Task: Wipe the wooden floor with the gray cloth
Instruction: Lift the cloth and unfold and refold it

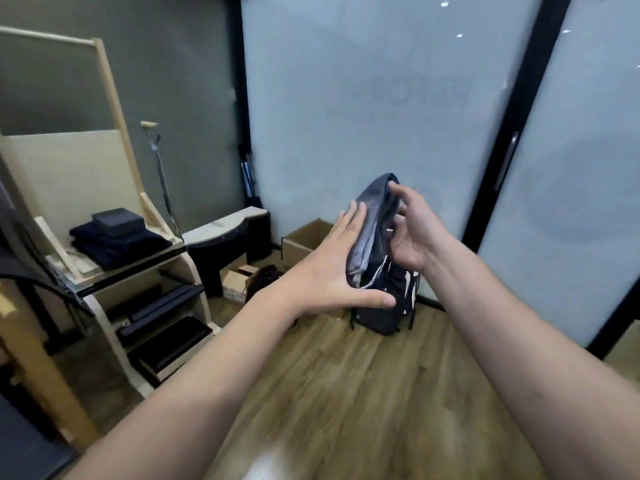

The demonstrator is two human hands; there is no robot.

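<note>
Left hand [332, 268] flat, fingers straight, pressed to the left face of the gray cloth [372, 223]; right hand [412, 226] pinches its top fold, fingers curled over. Cloth held upright between both palms, mid-air, well above the wooden floor [363, 393]. Judgement: being folded into a pad before wiping; floor not yet touched. Dark backpack [384, 306] stands on floor behind the cloth, far side. Shelf [114, 261] left holds folded dark fabric.
</note>
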